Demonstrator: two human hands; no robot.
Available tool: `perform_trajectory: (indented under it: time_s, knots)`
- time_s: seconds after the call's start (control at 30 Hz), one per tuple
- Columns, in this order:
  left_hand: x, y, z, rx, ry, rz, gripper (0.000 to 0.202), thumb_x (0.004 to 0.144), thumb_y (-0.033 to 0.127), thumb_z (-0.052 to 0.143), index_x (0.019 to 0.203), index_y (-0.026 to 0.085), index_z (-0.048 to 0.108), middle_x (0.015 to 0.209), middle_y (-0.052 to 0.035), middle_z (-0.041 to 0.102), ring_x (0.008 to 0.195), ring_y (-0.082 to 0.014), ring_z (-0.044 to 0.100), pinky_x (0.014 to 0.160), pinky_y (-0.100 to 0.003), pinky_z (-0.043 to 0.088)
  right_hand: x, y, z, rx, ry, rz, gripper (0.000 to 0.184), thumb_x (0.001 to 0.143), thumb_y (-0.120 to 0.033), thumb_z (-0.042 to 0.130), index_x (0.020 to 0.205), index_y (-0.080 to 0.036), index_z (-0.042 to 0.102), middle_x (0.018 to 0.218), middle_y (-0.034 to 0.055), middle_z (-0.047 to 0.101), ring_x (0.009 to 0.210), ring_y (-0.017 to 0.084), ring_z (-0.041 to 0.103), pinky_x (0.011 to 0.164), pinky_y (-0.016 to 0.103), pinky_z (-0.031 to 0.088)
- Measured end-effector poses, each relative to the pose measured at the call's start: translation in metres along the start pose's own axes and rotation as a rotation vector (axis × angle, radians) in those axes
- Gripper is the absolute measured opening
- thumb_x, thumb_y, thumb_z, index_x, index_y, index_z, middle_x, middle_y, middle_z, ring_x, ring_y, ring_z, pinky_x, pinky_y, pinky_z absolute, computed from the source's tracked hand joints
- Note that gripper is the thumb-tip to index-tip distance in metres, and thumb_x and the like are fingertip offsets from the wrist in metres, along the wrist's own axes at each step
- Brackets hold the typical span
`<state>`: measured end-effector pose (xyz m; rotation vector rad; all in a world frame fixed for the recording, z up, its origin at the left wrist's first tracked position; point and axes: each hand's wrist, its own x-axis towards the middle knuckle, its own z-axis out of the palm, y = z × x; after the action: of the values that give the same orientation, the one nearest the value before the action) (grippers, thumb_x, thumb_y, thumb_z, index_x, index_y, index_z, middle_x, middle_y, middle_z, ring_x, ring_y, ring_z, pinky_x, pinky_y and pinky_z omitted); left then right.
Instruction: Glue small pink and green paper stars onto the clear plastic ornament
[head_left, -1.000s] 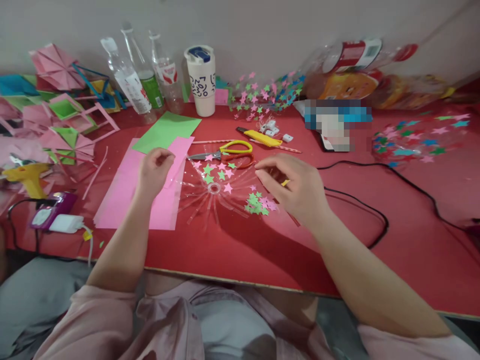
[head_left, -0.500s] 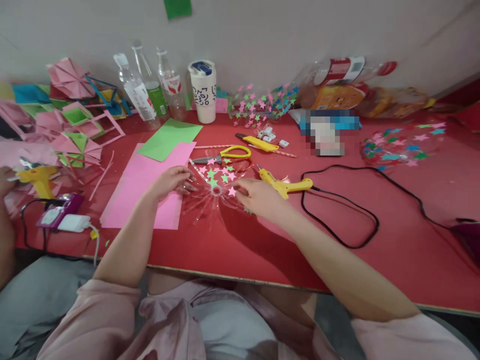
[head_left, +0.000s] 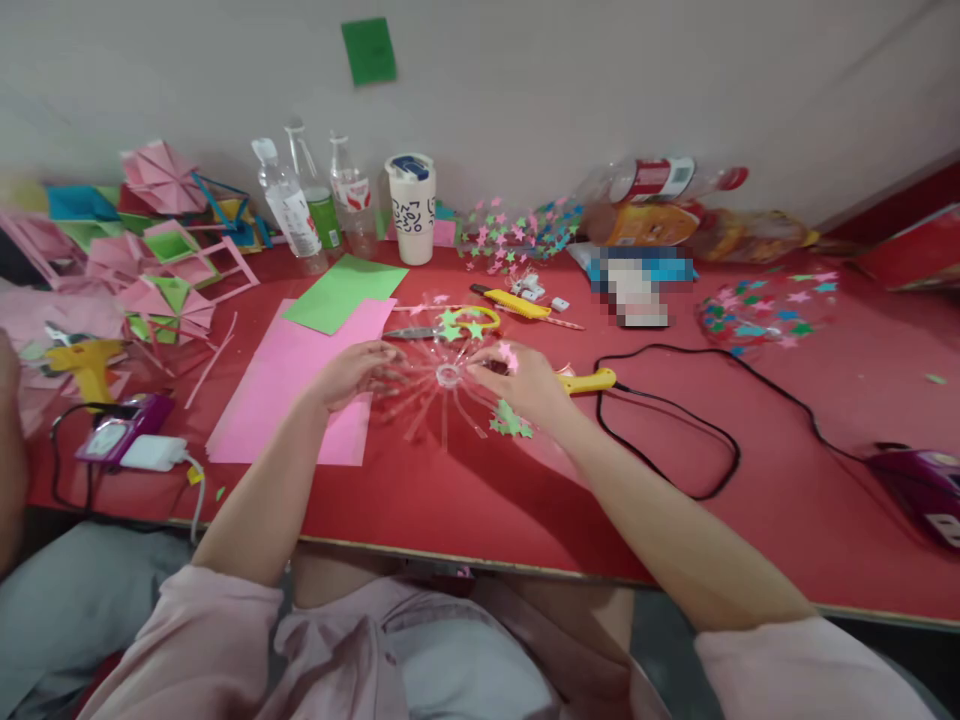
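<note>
A clear plastic bottle top cut into radiating strips (head_left: 448,378), with pink and green paper stars stuck on them, is raised a little above the red table (head_left: 465,500). My left hand (head_left: 354,370) grips its left strips. My right hand (head_left: 525,382) grips its right side, fingers closed near a pink star. A small heap of loose green and pink stars (head_left: 511,420) lies just below my right hand. A yellow glue gun (head_left: 587,381) lies partly hidden behind my right hand, its black cord (head_left: 675,440) looping to the right.
Pink paper (head_left: 296,385) and green paper (head_left: 343,293) lie to the left, with scissors (head_left: 450,325) behind the piece. Bottles (head_left: 300,210) and a cup (head_left: 411,207) stand by the wall. Folded paper shapes (head_left: 165,260) and a second glue gun (head_left: 84,362) are at far left.
My right hand moved left from the table to the plastic piece. Both hands closed on it and lifted and tilted it. The camera view tipped upward.
</note>
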<state>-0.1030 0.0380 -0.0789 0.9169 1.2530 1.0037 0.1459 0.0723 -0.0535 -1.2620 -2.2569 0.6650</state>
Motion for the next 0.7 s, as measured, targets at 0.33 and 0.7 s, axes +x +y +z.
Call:
perform_trajectory:
  time_s: [0.33, 0.7]
  knots:
    - [-0.014, -0.004, 0.043, -0.241, -0.257, 0.240, 0.046, 0.062, 0.022, 0.079, 0.105, 0.025, 0.065, 0.109, -0.0041, 0.069, 0.087, -0.0207, 0.070, 0.076, -0.035, 0.056, 0.005, -0.023, -0.035, 0.211, -0.049, -0.072, 0.013, 0.080, -0.032, 0.060, 0.081, -0.022, 0.068, 0.085, 0.0017, 0.069, 0.079, 0.017, 0.062, 0.074, 0.033, 0.045]
    - [-0.010, 0.003, 0.067, -0.293, -0.059, 0.346, 0.037, 0.058, 0.027, 0.083, 0.090, 0.023, 0.065, 0.086, -0.0006, 0.071, 0.081, -0.0193, 0.069, 0.081, -0.036, 0.054, 0.006, -0.041, -0.053, 0.071, -0.047, -0.251, 0.013, 0.080, -0.033, 0.061, 0.083, -0.021, 0.065, 0.077, 0.0004, 0.062, 0.066, 0.013, 0.053, 0.064, 0.027, 0.040]
